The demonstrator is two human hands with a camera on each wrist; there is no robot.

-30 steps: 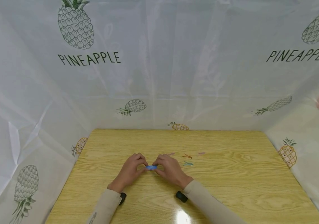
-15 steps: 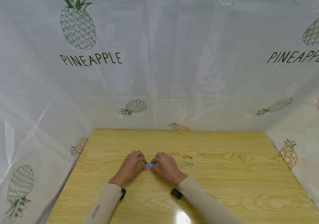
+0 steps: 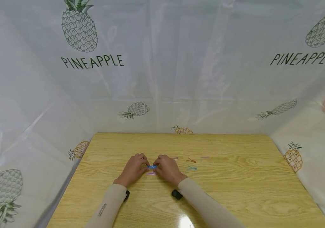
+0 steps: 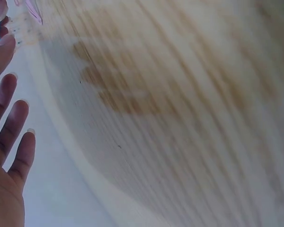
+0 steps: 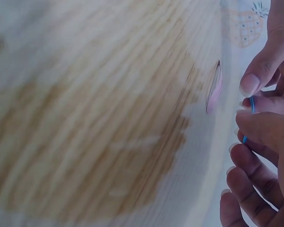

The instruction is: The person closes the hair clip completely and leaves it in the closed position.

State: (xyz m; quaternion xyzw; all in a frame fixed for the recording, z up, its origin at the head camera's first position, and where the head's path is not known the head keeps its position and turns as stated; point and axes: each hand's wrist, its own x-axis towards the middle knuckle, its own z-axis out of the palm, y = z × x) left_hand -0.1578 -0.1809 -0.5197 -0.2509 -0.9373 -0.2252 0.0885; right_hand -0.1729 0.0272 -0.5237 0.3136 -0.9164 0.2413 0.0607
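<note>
A blue snap hair clip [image 3: 152, 167] spans the gap between my two hands. My left hand [image 3: 134, 169] pinches its left end between thumb and fingers. The other end is pinched by my right hand [image 3: 168, 168]. In the right wrist view only short stretches of the blue clip [image 5: 252, 105] show between the fingertips. A pink hair clip [image 3: 151, 173] lies on the table just on the near side of the blue one; the right wrist view shows this pink clip [image 5: 214, 90] beside the fingers.
Right of the hands lie an orange clip [image 3: 191, 160], a teal clip [image 3: 192, 168] and a pale pink clip [image 3: 205, 157]. Another pinkish clip [image 3: 175, 158] is partly hidden behind the right hand. A pineapple-print sheet [image 3: 162, 79] surrounds the wooden table [image 3: 236, 183].
Both hands have shifted slightly toward the far side of the table with the blue hair clip. The pink hair clip below it has come into view.
</note>
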